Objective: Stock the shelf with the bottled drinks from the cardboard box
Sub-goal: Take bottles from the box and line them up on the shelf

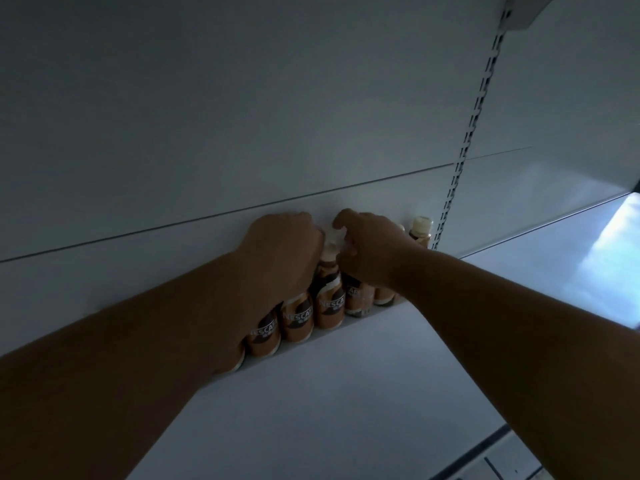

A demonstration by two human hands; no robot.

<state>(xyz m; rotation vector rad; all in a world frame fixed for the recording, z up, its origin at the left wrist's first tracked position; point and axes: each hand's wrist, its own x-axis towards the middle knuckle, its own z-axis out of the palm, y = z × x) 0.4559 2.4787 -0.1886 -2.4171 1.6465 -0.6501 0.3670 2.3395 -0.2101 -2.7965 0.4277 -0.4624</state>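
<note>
A row of brown coffee bottles [329,306] with cream caps stands at the back of the white shelf [346,393], against the back panel. My left hand [280,251] is closed over the tops of the bottles on the left side of the row. My right hand [370,247] rests on the tops of the bottles to the right, fingers curled around one. One more bottle [420,232] stands free at the right end, by the upright. The cardboard box is out of view.
A slotted metal upright [464,150] runs up the back panel at the right. The white back panel [242,116] fills the upper view. A bright lit patch [606,265] lies on the shelf at far right. The shelf's front edge [485,448] is at bottom right.
</note>
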